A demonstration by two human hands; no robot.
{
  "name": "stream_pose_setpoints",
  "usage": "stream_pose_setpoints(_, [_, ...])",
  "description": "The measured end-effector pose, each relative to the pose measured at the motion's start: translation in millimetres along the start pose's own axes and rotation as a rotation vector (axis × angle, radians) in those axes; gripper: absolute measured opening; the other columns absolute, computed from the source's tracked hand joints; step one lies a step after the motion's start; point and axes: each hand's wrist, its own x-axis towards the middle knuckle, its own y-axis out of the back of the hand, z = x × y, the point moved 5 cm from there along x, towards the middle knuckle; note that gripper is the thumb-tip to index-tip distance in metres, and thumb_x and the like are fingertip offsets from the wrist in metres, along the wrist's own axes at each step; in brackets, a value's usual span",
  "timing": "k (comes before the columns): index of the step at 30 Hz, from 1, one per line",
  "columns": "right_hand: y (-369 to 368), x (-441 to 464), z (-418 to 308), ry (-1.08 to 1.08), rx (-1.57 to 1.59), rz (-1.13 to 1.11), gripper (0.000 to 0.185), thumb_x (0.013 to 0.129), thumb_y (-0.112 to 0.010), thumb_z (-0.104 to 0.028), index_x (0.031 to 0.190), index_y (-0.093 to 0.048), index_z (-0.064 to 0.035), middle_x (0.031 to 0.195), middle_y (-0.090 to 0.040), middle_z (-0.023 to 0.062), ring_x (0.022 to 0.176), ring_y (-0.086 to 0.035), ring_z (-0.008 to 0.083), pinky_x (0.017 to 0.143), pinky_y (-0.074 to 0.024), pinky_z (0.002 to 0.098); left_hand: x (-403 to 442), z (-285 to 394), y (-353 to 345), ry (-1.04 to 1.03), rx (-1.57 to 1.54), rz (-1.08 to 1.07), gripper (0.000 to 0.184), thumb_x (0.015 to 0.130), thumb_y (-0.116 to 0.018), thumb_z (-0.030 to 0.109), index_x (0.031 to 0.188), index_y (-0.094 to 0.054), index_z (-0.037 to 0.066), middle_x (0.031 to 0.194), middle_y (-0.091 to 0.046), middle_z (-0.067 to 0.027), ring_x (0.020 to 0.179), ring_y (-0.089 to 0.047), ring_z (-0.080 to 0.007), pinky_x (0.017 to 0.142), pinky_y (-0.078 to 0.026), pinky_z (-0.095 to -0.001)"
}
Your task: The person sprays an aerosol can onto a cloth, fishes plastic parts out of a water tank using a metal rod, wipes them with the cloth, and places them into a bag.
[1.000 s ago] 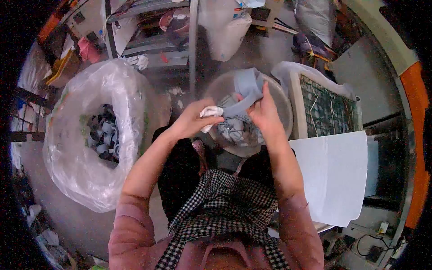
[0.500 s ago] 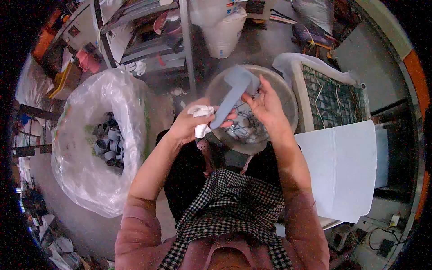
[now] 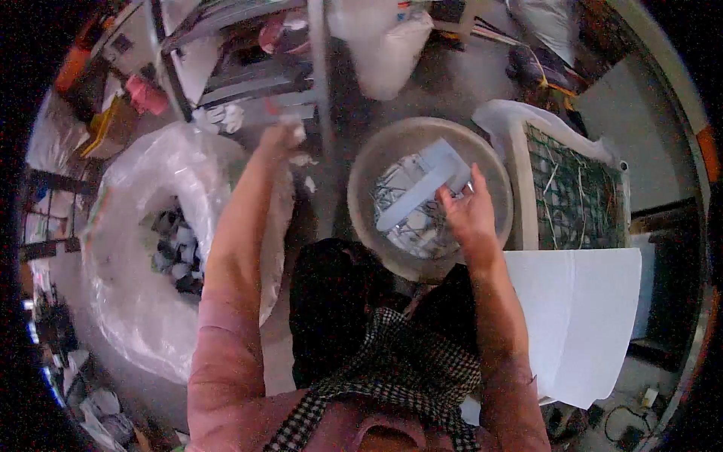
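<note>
My right hand pinches one end of a light grey, L-shaped plastic piece, thumb and fingers on its wider part. The piece is held over a round, pale basin in which thin wiry strands and pale pieces lie. My left arm is stretched forward and left. My left hand is smeared by motion beside a metal rack, with a small white cloth at its fingers. Whether the fingers still grip that cloth does not show.
On the left stands a big clear plastic bag with several grey and dark plastic pieces inside. The metal rack rises ahead. To the right are a crate with green netting and a white board. A white sack stands behind the basin.
My left hand has let go of the grey piece and swung forward and left, along with the white cloth. My right hand has lowered the piece slightly and moved right.
</note>
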Motion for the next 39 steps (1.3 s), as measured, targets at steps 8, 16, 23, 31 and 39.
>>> stream_pose_setpoints(8, [39, 52, 0, 0.292, -0.431, -0.136, 0.062, 0.077, -0.068, -0.005, 0.127, -0.033, 0.0027, 0.11, -0.056, 0.0171, 0.101, -0.055, 0.0241, 0.092, -0.0444, 0.0335, 92, 30, 6, -0.304, 1.422, 0.394, 0.051, 0.083, -0.056, 0.039, 0.122, -0.048, 0.007, 0.103, -0.062, -0.0115, 0.088, -0.06, -0.0187, 0.079, -0.047, -0.0328])
stream_pose_setpoints(16, [-16, 27, 22, -0.046, 0.089, 0.168, 0.042, 0.089, -0.054, -0.03, 0.117, -0.044, -0.0008, 0.114, -0.053, 0.0159, 0.109, -0.051, 0.0271, 0.092, -0.046, 0.0489, -211, 73, -222, -0.456, 0.558, -0.619, 0.041, 0.095, -0.037, 0.037, 0.112, -0.054, 0.003, 0.095, -0.062, -0.009, 0.085, -0.057, -0.0191, 0.077, -0.047, -0.0353])
stream_pose_setpoints(23, [-35, -24, 50, -0.423, -0.233, -0.184, 0.046, 0.091, -0.051, -0.028, 0.122, -0.037, 0.0031, 0.117, -0.045, 0.0155, 0.105, -0.053, 0.0291, 0.092, -0.0461, 0.0444, -277, 82, -150, -0.471, 0.967, -0.022, 0.028, 0.08, -0.057, 0.018, 0.104, -0.055, 0.004, 0.084, -0.06, -0.0128, 0.076, -0.057, -0.0292, 0.069, -0.047, -0.0392])
stream_pose_setpoints(31, [61, -151, -139, 0.527, -1.592, -0.134, 0.035, 0.083, -0.062, -0.024, 0.108, -0.057, -0.0009, 0.105, -0.057, 0.0115, 0.087, -0.06, 0.0175, 0.073, -0.0496, 0.0302, -339, 169, 77, -0.394, 1.142, 0.622, 0.044, 0.076, -0.058, 0.015, 0.117, -0.051, 0.002, 0.113, -0.054, -0.0156, 0.102, -0.052, -0.0304, 0.089, -0.04, -0.0407])
stream_pose_setpoints(39, [285, -355, -362, 0.572, -2.121, 1.394, 0.053, 0.078, -0.063, -0.04, 0.115, -0.052, -0.0034, 0.11, -0.054, 0.0211, 0.1, -0.055, 0.0348, 0.085, -0.0447, 0.0426, -321, 204, -61, -1.023, 1.254, 0.584, 0.047, 0.077, -0.062, 0.011, 0.121, -0.047, 0.0, 0.122, -0.048, -0.0183, 0.111, -0.045, -0.0338, 0.096, -0.035, -0.0422])
